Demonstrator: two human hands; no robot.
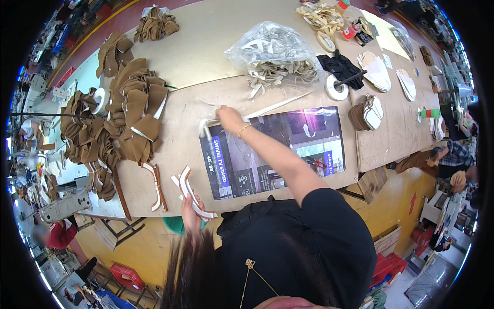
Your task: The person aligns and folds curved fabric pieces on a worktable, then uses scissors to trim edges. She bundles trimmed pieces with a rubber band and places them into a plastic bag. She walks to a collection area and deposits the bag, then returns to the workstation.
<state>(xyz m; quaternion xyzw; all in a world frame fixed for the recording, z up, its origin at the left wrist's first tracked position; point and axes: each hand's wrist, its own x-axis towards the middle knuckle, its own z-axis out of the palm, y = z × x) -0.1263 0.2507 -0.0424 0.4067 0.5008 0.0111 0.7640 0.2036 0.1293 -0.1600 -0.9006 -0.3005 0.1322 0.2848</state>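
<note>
My left hand (191, 213), low at the table's front edge, is closed around several curved white strips with brown edges (184, 183). Another bundle of curved brown and white strips (157, 188) lies on the table just left of it. My right arm stretches across a dark printed cardboard sheet (278, 149). Above the sheet's far left corner, my right hand (231, 119) is closed, its fingers on a white strip (207, 126), blurred where it curls beside them. From near that hand a long pale strip (278, 104) runs right along the sheet's far edge.
Piles of brown cut pieces (136, 103) cover the table's left side. A clear plastic bag (275, 46) of grey strips stands at the back. Right of it are a white tape roll (337, 88), black cloth (342, 67) and stacked brown-white pieces (366, 112). A person (453, 159) sits at far right.
</note>
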